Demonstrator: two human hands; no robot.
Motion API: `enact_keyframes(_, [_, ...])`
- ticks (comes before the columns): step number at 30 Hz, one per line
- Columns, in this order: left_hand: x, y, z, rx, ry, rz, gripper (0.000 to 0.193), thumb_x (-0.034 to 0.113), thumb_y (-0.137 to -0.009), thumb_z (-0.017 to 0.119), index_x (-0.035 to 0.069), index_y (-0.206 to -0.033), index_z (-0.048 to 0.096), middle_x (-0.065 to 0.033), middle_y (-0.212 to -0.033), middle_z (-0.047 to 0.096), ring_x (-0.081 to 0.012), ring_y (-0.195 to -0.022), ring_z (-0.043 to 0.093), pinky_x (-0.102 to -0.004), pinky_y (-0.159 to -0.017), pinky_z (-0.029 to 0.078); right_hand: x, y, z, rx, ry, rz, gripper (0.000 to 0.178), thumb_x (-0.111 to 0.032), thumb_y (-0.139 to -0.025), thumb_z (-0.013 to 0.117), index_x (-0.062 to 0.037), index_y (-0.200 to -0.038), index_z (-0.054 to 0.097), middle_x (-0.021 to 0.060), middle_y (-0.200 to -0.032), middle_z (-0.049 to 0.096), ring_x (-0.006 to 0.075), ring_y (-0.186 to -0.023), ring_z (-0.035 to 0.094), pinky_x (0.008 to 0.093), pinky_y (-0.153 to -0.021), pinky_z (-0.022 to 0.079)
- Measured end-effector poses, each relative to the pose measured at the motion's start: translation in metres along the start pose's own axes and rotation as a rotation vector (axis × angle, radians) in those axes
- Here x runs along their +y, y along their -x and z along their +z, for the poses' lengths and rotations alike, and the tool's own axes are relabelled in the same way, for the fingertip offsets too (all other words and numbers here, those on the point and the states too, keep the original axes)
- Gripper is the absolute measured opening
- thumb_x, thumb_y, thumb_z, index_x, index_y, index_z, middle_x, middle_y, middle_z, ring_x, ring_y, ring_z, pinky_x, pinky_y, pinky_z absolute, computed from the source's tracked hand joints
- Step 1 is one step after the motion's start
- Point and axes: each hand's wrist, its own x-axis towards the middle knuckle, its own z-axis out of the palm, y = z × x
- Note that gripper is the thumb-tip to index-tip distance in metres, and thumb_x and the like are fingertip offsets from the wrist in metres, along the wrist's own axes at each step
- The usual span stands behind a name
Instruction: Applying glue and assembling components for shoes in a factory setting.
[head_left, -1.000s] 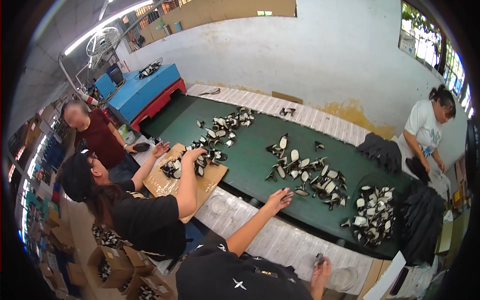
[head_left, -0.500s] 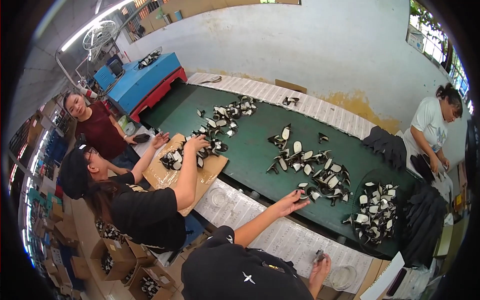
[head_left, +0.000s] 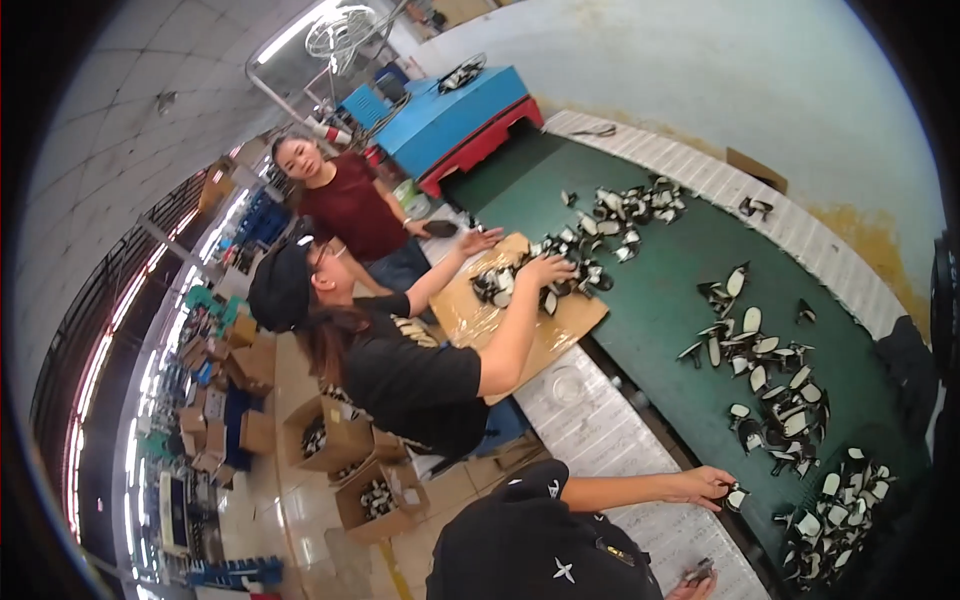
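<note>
My left hand (head_left: 704,487) reaches over the near edge of the green belt (head_left: 660,320). Its fingertips are closed on a black shoe heel (head_left: 736,497) with a white face. At the lower edge my right hand (head_left: 694,586), partly cut off, grips a small dark piece (head_left: 700,570) whose exact kind is unclear. Beyond my left hand lies a loose group of similar black-and-white heels (head_left: 790,410). Another heap of heels (head_left: 835,515) is at the right, and more heels (head_left: 635,205) lie farther up the belt.
A co-worker in a black cap (head_left: 280,285) handles heels on a cardboard sheet (head_left: 470,325) to my left. Another person in maroon (head_left: 350,205) stands behind, near a blue machine (head_left: 455,115). Open cartons (head_left: 325,435) stand on the floor. A clear round dish (head_left: 566,385) sits on the pale ledge.
The view has swung left, so the person in white has left the picture. My left hand has drawn back from the loose group with a heel in its fingertips. My right hand keeps its piece.
</note>
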Motion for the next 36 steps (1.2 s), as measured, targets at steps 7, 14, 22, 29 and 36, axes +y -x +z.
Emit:
enact_keyframes(7, [0.012, 0.027, 0.010, 0.019, 0.021, 0.027, 0.046, 0.022, -0.094, 0.059, 0.012, -0.136, 0.043, 0.0014, -0.118, 0.057, -0.0095, -0.100, 0.061, -0.0247, -0.081, 0.053, -0.010, -0.004, 0.003, 0.057, -0.012, 0.160, 0.048, -0.044, -0.092, 0.057, -0.0036, -0.119, 0.051, 0.0032, -0.084, 0.051, 0.0122, -0.066, 0.044, 0.0259, -0.053, 0.037])
enact_keyframes(14, [0.029, 0.062, 0.034, -0.013, 0.102, 0.256, 0.053, 0.023, -0.094, 0.060, 0.014, -0.141, 0.037, 0.0009, -0.117, 0.055, -0.0103, -0.102, 0.057, -0.0251, -0.086, 0.049, -0.005, 0.000, 0.001, -0.018, 0.006, 0.113, 0.040, -0.040, -0.093, 0.057, -0.0070, -0.116, 0.050, -0.0008, -0.085, 0.053, 0.0075, -0.061, 0.039, 0.0192, -0.049, 0.033])
enact_keyframes(22, [0.012, 0.112, 0.041, 0.188, -0.054, 0.429, 0.046, 0.026, -0.095, 0.057, 0.010, -0.135, 0.043, -0.0008, -0.122, 0.056, -0.0122, -0.112, 0.055, -0.0286, -0.095, 0.046, -0.018, 0.007, -0.002, -0.270, 0.117, -0.037, 0.041, -0.028, -0.098, 0.051, 0.0008, -0.127, 0.044, 0.0130, -0.111, 0.057, 0.0224, -0.100, 0.055, 0.0315, -0.088, 0.046])
enact_keyframes(29, [0.009, 0.115, 0.065, 0.199, -0.145, 0.417, 0.038, 0.029, -0.095, 0.056, 0.009, -0.127, 0.049, -0.0006, -0.116, 0.059, -0.0118, -0.106, 0.058, -0.0284, -0.092, 0.049, -0.022, 0.004, 0.000, -0.304, -0.352, 0.137, 0.037, -0.023, -0.097, 0.053, -0.0003, -0.125, 0.046, 0.0140, -0.118, 0.057, 0.0247, -0.104, 0.056, 0.0383, -0.094, 0.045])
enact_keyframes(36, [0.018, 0.113, 0.039, 0.142, -0.164, 0.333, 0.035, 0.027, -0.094, 0.059, 0.009, -0.123, 0.051, -0.0008, -0.110, 0.062, -0.0124, -0.103, 0.060, -0.0306, -0.088, 0.051, 0.016, -0.020, -0.023, -0.243, -0.542, 0.057, 0.034, -0.030, -0.098, 0.048, -0.0067, -0.123, 0.051, 0.0067, -0.116, 0.058, 0.0159, -0.104, 0.055, 0.0318, -0.092, 0.044])
